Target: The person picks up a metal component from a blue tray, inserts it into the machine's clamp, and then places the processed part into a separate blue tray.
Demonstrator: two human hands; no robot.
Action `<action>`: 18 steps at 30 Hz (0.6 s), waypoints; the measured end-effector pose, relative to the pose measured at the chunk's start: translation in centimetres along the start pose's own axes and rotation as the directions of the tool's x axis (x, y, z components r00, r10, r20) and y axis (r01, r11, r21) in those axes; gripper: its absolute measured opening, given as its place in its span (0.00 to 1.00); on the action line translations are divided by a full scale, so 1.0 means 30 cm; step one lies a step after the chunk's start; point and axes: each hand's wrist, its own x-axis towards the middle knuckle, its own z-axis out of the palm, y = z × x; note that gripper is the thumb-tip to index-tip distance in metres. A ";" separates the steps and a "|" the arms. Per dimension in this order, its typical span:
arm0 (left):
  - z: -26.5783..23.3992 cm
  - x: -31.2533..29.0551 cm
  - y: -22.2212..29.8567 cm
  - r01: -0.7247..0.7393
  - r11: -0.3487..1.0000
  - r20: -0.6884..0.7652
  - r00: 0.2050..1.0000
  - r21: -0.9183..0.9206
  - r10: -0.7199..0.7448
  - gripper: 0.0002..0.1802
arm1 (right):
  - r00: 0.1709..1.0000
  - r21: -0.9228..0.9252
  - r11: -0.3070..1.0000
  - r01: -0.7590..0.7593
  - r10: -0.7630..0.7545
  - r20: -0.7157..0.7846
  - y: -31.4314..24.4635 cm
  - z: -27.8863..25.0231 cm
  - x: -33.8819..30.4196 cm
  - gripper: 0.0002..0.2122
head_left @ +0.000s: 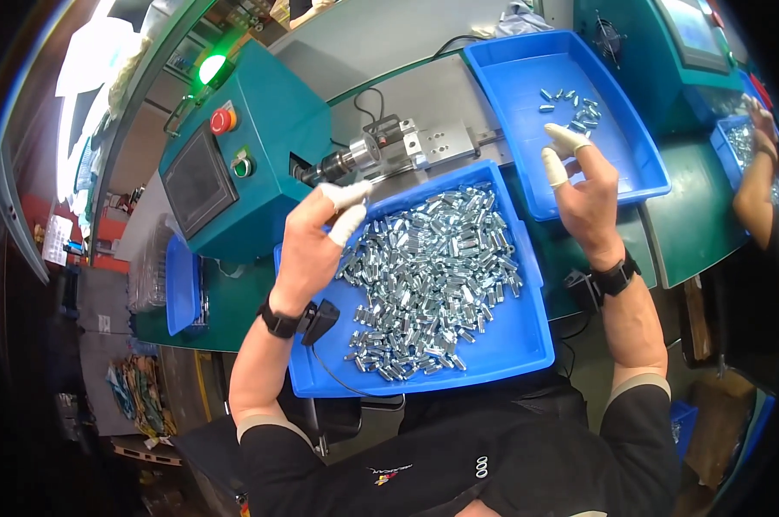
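Observation:
My left hand (308,250), with pale finger cots on thumb and forefinger, is just in front of the machine's chuck (364,152). Its two fingertips come together at what looks like a small silvery metal part, mostly hidden by the fingers. Below and to the right, a blue tray (527,349) holds a heap of small silvery metal parts (428,276). My right hand (589,194) hovers over the near left side of a second blue tray (639,185); its capped thumb and forefinger are apart with nothing seen between them. Several finished-looking metal parts (586,112) lie loose in that tray.
A teal machine housing (264,129) with a dark screen (198,181), red button (223,120) and lit green lamp (213,69) stands at left. Another teal machine (665,52) is at far right, where a co-worker's arm (758,185) reaches beside a blue bin. Cables cross the metal plate.

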 end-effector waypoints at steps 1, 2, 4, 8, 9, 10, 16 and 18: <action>0.013 0.043 0.011 -0.004 1.000 0.006 1.000 0.004 0.004 0.15 | 1.000 0.006 1.000 0.013 -0.013 0.001 -0.003 0.001 0.000 0.14; 0.031 0.087 0.022 -0.036 0.999 -0.023 0.999 0.010 0.036 0.15 | 1.000 0.007 1.000 0.009 -0.009 -0.006 -0.005 0.002 0.000 0.14; 0.058 0.171 0.041 -0.102 0.995 -0.082 0.991 0.023 0.104 0.14 | 1.000 0.016 1.000 -0.004 0.004 -0.003 -0.010 -0.002 0.005 0.14; 0.093 0.310 0.025 -0.088 0.966 -0.005 0.996 0.245 0.092 0.09 | 1.000 0.037 0.999 -0.024 0.024 -0.008 -0.007 -0.009 0.008 0.14; 0.104 0.335 0.018 -0.096 0.965 0.000 0.995 0.245 0.099 0.09 | 1.000 0.045 0.999 -0.029 0.030 -0.008 -0.004 -0.011 0.007 0.14; 0.112 0.354 0.011 -0.119 0.946 0.015 0.993 0.301 0.120 0.09 | 0.999 0.044 0.999 -0.031 0.032 -0.014 -0.005 -0.010 0.007 0.14; 0.141 0.408 -0.026 -0.247 0.842 0.115 0.969 0.480 0.218 0.10 | 0.999 0.073 0.996 -0.045 0.046 -0.020 -0.010 -0.008 0.006 0.14; 0.142 0.416 -0.036 -0.250 0.839 0.117 0.968 0.483 0.221 0.10 | 0.998 0.072 0.996 -0.050 0.052 -0.019 -0.011 -0.009 0.005 0.14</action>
